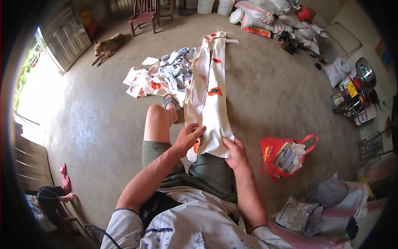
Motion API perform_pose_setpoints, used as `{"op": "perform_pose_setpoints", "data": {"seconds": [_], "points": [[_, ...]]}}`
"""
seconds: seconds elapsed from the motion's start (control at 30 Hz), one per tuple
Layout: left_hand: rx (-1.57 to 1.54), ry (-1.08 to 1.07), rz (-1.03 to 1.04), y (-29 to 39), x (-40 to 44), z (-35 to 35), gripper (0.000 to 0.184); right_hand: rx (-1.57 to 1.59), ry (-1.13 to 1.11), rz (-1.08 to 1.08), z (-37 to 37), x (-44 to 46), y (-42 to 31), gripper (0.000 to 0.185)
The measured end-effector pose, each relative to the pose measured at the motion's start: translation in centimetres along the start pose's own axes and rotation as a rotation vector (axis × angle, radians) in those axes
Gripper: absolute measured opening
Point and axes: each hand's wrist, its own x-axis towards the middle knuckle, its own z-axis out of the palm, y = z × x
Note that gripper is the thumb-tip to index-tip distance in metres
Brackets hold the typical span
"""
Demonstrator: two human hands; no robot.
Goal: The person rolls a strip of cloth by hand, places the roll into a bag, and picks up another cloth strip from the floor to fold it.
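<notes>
A long white strip of cloth (215,108) with orange-red and black printed patches runs from my lap out across the floor. It has a lengthwise split or fold, and its far end lies flat. My right hand (236,152) grips the near right corner, thumb on top and fingers underneath. On the near left edge, my left hand (190,137) is closed on the cloth with bent fingers. Left of the strip lies a heap of crumpled grey and white cloth pieces (176,66), some with the same orange print, just beyond my sandalled foot.
A red bag (268,155) stuffed with grey rolled pieces stands at right. Sacks (259,16) are piled at the back, near a wooden chair (144,18). A dog (110,47) lies by the open door. A motorcycle (354,91) stands right; another person's hand (66,198) shows lower left.
</notes>
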Motion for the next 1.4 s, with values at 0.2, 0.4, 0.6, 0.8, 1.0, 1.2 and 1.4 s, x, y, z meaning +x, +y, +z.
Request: {"op": "perform_pose_setpoints", "data": {"seconds": [0.2, 0.4, 0.6, 0.8, 1.0, 1.2, 1.4], "points": [[-0.391, -0.289, -0.204, -1.1, 0.7, -1.0, 0.032, 0.023, -0.024, 0.004, -0.3, -0.4, 0.2, 0.029], [-0.448, -0.236, -0.16, -0.4, -0.7, 1.0, 0.018, -0.028, -0.053, -0.01, -0.4, -1.2, 0.2, 0.028], [-0.467, -0.019, -0.102, -1.6, -0.1, 0.6, 0.03, 0.109, -0.006, 0.047, 0.4, -2.5, -1.2, 0.028], [-0.507, -0.268, -0.339, -1.1, -0.4, -0.6, 0.04, 0.29, -0.099, 0.076, 2.1, -1.1, -1.5, 0.03], [-0.65, -0.323, -0.258, -1.7, -1.2, 1.0, 0.033, 0.1, -0.145, -0.026, 1.6, -1.7, -1.1, 0.031], [-0.516, -0.169, -0.186, -1.4, -1.6, 0.6, 0.036, -0.278, -0.029, -0.052, -2.2, -3.4, 0.5, 0.042], [-0.015, -0.12, -0.029, -1.1, -3.3, 0.7, 0.059, -0.441, 0.149, -0.223, -2.2, -5.4, 0.4, 0.059]]}}
